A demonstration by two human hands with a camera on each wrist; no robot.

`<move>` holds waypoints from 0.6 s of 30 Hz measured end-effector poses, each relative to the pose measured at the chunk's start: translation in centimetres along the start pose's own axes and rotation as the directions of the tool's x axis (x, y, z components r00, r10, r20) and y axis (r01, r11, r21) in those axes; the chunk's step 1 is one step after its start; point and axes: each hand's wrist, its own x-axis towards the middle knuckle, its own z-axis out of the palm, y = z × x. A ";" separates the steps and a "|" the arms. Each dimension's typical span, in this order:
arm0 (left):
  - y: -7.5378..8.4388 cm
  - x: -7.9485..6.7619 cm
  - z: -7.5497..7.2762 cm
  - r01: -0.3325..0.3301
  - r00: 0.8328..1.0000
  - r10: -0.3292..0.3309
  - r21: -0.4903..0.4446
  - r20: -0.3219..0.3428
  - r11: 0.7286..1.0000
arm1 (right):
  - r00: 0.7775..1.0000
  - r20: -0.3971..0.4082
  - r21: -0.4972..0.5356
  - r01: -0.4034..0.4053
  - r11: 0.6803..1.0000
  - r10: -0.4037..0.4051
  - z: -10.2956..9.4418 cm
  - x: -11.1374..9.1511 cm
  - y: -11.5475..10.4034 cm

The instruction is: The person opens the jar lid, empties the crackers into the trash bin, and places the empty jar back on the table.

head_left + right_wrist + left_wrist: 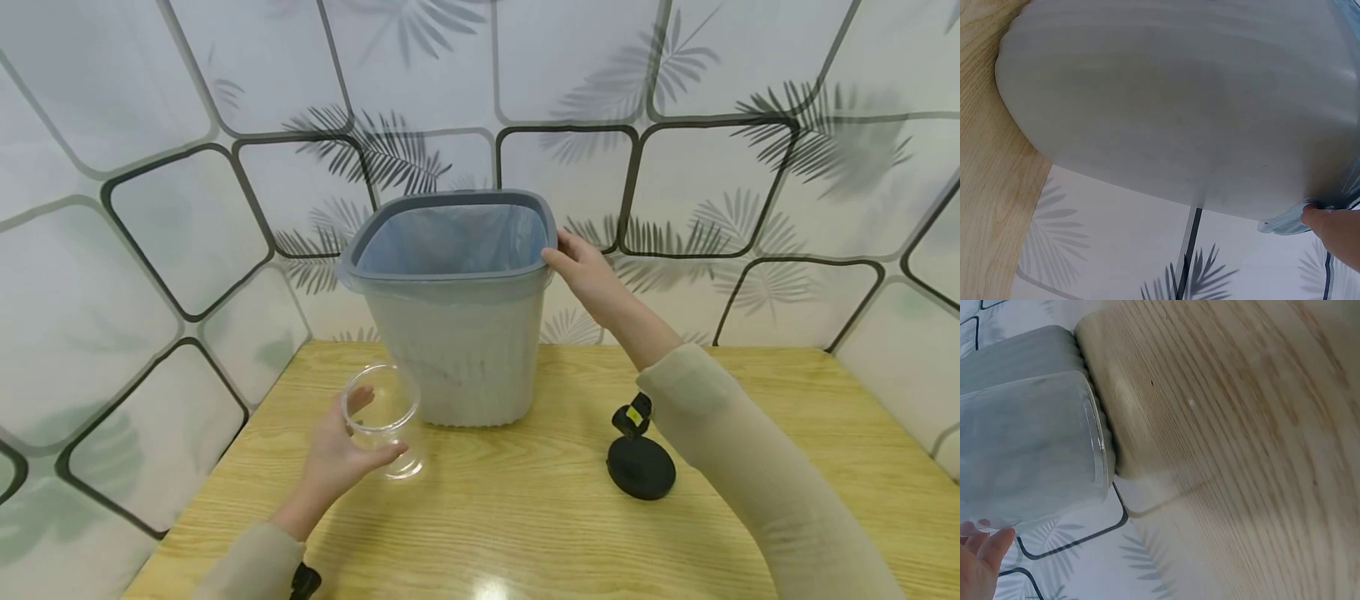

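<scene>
A clear plastic cup (405, 417) is held upright in my left hand (333, 450), with the thumb on its near side and the fingers round the far side. The cup also fills the left of the left wrist view, where fingertips (997, 547) touch its wall. My right hand (592, 279) grips the right rim of a grey trash bin (465, 350), thumb on the rim. A thin bluish bag lines the bin (450, 237) and folds over its edge. In the right wrist view, the right thumb (1329, 225) presses a fold of the bag (1288, 222).
The bin stands on a wooden table (525, 517) near its back edge. Behind and at both sides hangs a white leaf-patterned cloth (712, 183). A black disc with a small bracket (641, 467) shows beside the right sleeve.
</scene>
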 end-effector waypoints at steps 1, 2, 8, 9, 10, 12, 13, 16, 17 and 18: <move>0.1 0.0 0.2 0.004 1.000 -0.004 -0.014 0.007 1.000 | 1.000 0.000 0.002 -0.001 1.000 0.001 0.0 0.0 0.0; 0.2 0.0 0.3 0.008 1.000 -0.008 -0.027 0.014 1.000 | 1.000 0.000 0.005 -0.001 1.000 0.001 0.0 0.0 0.0; 0.8 0.1 1.3 0.008 0.998 -0.003 -0.082 0.061 0.997 | 1.000 0.002 0.011 0.004 1.000 -0.004 0.0 0.0 0.0; 0.9 0.2 1.5 -0.002 0.998 0.008 -0.085 0.070 0.996 | 1.000 0.002 0.010 0.004 1.000 -0.004 0.0 0.0 0.0; 0.9 0.2 1.7 -0.015 0.996 0.022 -0.091 0.081 0.996 | 1.000 0.002 0.011 0.006 1.000 -0.006 0.0 0.0 0.0; 1.1 0.3 2.1 -0.038 0.994 0.049 -0.111 0.098 0.993 | 1.000 0.001 0.011 0.005 1.000 -0.005 0.0 0.0 0.0; 1.2 0.3 2.4 -0.046 0.993 0.059 -0.118 0.104 0.992 | 1.000 0.000 0.010 0.006 1.000 -0.006 0.0 0.0 0.0; 1.6 0.4 3.1 -0.057 0.990 0.077 -0.162 0.116 0.985 | 1.000 0.000 0.008 0.005 1.000 -0.005 0.0 0.0 0.0; 1.7 0.4 3.4 -0.056 0.990 0.077 -0.175 0.116 0.983 | 1.000 0.002 0.010 0.005 1.000 -0.005 0.0 0.0 0.0; 2.3 0.5 3.5 -0.052 0.990 0.077 -0.195 0.120 0.979 | 1.000 0.004 0.011 0.003 1.000 -0.003 0.0 0.0 0.0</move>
